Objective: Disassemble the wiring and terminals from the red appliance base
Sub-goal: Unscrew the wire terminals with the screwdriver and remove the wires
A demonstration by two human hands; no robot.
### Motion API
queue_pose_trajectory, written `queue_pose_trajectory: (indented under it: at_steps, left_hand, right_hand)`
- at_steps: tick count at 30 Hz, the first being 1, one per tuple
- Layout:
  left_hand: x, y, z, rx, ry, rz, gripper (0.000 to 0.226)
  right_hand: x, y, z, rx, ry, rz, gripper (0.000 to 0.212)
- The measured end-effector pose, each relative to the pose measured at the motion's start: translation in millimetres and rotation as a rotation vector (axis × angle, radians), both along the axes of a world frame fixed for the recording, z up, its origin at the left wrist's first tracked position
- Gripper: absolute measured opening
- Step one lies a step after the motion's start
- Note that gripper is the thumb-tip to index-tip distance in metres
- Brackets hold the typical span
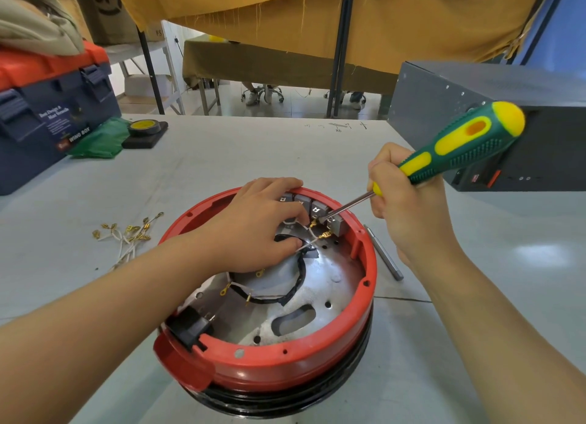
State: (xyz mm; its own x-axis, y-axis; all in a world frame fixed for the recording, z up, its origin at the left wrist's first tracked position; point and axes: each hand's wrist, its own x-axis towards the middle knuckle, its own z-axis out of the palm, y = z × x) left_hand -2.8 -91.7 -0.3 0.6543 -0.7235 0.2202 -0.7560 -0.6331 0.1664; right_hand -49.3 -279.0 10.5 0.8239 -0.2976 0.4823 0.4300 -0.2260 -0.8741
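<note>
The round red appliance base [285, 365] lies open side up on the table, its metal plate and black cable exposed. My left hand [253, 224] reaches inside and pinches a white wire [306, 245] that ends in a brass terminal [325, 234]. My right hand [402, 201] grips a green and yellow screwdriver [463, 141]; its shaft slants down to the grey switch blocks [317, 208] at the far rim, right by that terminal. More brass ring terminals [224, 292] hang on wires near the plate's left side.
A heap of removed white wires with brass terminals [126, 236] lies left of the base. A metal rod [383, 252] rests just right of it. A blue and red toolbox [47, 113], tape roll [142, 127] and grey metal box [494, 132] stand behind.
</note>
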Motion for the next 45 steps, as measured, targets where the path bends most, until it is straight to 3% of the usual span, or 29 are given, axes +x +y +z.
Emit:
queue_pose_trajectory:
  at_steps: [5, 14, 21, 34, 36, 40, 45]
  left_hand:
    - [1.1, 0.1, -0.2, 0.01, 0.0, 0.001, 0.031]
    - [0.5, -0.4, -0.3, -0.007, -0.004, -0.002, 0.029]
    - [0.3, -0.1, 0.1, 0.004, -0.003, -0.001, 0.03]
    - [0.4, 0.2, -0.2, 0.012, -0.013, -0.01, 0.031]
    - [0.0, 0.2, 0.1, 0.016, -0.009, -0.01, 0.032]
    - [-0.1, 0.8, 0.4, 0.021, 0.0, -0.01, 0.033]
    - [-0.2, 0.5, 0.6, 0.02, 0.0, -0.007, 0.033]
  right_hand:
    - [2.9, -0.2, -2.0, 0.075, 0.015, 0.009, 0.025]
    - [-4.4, -0.4, 1.4, -0.009, -0.093, -0.049, 0.026]
    - [-12.7, 13.4, 1.7, -0.199, -0.167, -0.082, 0.026]
    - [-14.2, 23.6, -4.1, -0.36, -0.257, -0.079, 0.034]
    - [-13.7, 20.8, -3.1, -0.327, -0.238, -0.069, 0.033]
    - [-8.3, 9.5, -1.6, -0.061, -0.124, -0.03, 0.027]
    - [-4.4, 6.8, -1.8, 0.001, -0.085, -0.019, 0.028]
